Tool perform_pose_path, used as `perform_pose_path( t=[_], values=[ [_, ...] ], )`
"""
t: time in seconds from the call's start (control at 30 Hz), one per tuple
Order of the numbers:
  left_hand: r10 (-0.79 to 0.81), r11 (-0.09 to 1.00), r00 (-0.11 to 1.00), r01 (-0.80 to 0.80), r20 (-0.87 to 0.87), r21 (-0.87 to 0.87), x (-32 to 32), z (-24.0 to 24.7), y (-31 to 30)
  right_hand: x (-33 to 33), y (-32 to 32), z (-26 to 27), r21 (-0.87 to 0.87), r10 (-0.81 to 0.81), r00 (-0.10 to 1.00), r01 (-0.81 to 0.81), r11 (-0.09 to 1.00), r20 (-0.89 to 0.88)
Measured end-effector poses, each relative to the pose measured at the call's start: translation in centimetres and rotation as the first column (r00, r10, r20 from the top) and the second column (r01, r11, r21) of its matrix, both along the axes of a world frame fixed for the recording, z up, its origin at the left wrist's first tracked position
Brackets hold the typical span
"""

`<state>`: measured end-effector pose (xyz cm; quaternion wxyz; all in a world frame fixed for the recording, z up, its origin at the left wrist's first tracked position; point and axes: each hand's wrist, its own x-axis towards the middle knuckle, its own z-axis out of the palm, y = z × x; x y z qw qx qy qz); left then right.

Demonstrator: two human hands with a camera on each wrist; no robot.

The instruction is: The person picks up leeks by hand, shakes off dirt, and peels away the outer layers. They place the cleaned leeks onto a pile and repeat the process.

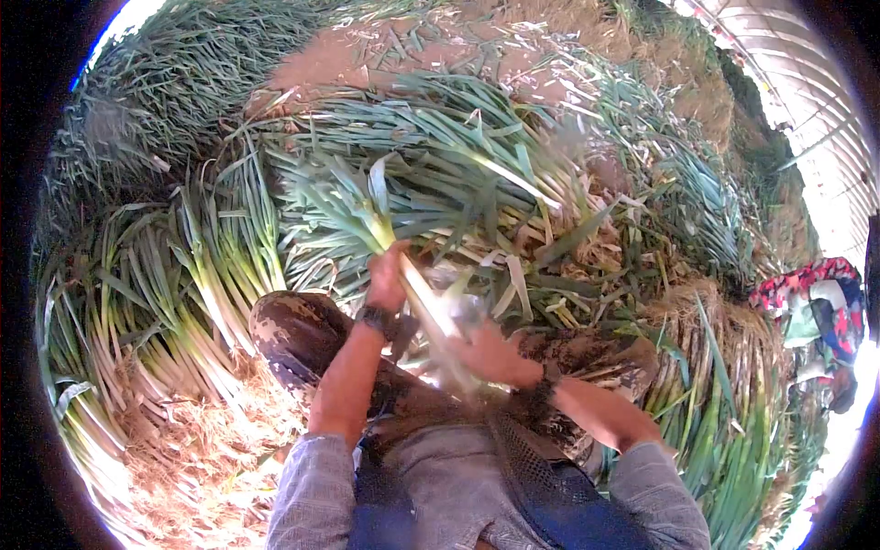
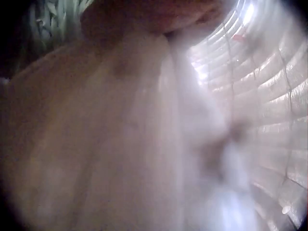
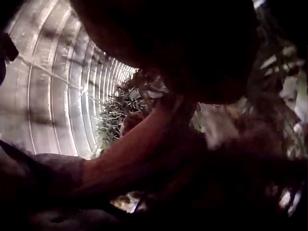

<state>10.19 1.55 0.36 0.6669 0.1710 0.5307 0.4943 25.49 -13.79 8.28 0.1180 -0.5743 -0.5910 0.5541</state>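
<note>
In the head view my left hand (image 1: 387,282) grips a leek (image 1: 425,298) just below its spreading green leaves, its pale shaft slanting down to the right. My right hand (image 1: 493,353), blurred, is at the lower part of that shaft, close to my lap. A whitish-grey blur (image 1: 467,312) lies beside its fingers; I cannot tell what it is. The left wrist view has the pale shaft (image 2: 144,139) very close and out of focus, with part of a hand (image 2: 154,19) above it. Dark shapes cover much of the right wrist view, where a bare forearm (image 3: 132,144) crosses.
Rooted leeks (image 1: 197,302) lie in rows at the left, beside a large leafy heap (image 1: 174,101). Another pile (image 1: 440,137) is in front of my crossed legs, with more leeks (image 1: 724,412) at the right. A patterned red-and-black cloth (image 1: 839,316) lies beyond, near the ribbed greenhouse wall (image 1: 816,64).
</note>
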Motion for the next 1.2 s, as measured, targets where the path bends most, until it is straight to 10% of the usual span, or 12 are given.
perform_pose_path(
  t=[0.13,0.2,0.3,0.37,0.43,0.47,0.53,0.87,0.93,1.07,1.13,1.2],
  values=[
    [-0.06,0.998,0.998,0.06,0.019,0.016,-1.3,-2.9,2.2,1.1,-4.6,-2.8,0.003,0.059,0.972,-0.06,0.998,-0.227],
    [-0.005,1.0,1.0,0.004,0.019,0.03,-1.4,-4.4,3.1,2.2,-6.5,-1.7,0.503,0.453,0.881,-0.334,0.797,-0.134],
    [-0.118,0.959,0.965,0.172,-0.235,0.226,-3.6,-3.9,3.7,6.0,-7.3,2.7,0.314,0.72,0.693,-0.674,0.668,-0.043],
    [-0.235,0.818,0.93,0.345,-0.281,0.46,-4.5,-5.0,3.1,7.2,-3.3,7.0,-0.229,0.15,0.987,-0.158,0.96,-0.052],
    [-0.339,0.77,0.9,0.433,-0.276,0.468,-4.0,-5.9,3.7,9.3,-0.5,5.0,-0.071,-0.139,0.99,0.137,0.988,-0.019],
    [-0.404,0.828,0.915,0.364,0.003,0.426,-2.7,-1.6,0.7,9.4,0.5,2.9,-0.187,-0.284,0.94,0.25,0.95,-0.187],
    [-0.418,0.908,0.903,0.418,-0.101,-0.022,0.3,7.3,-3.8,7.4,2.5,-0.7,0.015,-0.229,0.927,0.245,0.97,-0.297],
    [-0.702,0.61,0.604,0.783,-0.378,0.118,4.6,-4.6,-9.7,4.6,3.6,-4.5,-0.118,-0.447,0.599,0.507,0.854,-0.664],
    [-0.674,0.557,0.502,0.827,-0.542,0.073,5.9,4.9,-14.7,5.7,4.0,-4.4,-0.375,-0.604,0.447,0.5,0.78,-0.66],
    [-0.695,0.44,0.501,0.864,-0.515,0.246,4.6,6.4,-17.2,6.1,1.3,-4.7,-0.102,-0.514,0.532,0.621,0.777,-0.673],
    [-0.922,0.366,0.36,0.93,-0.142,-0.018,2.8,10.3,-18.0,5.8,0.9,-3.1,-0.071,-0.496,0.475,0.666,0.742,-0.727],
    [-0.906,0.375,0.379,0.925,-0.186,0.058,1.7,10.9,-18.6,5.2,0.3,2.0,-0.074,-0.428,0.502,0.58,0.811,-0.751]
  ],
)
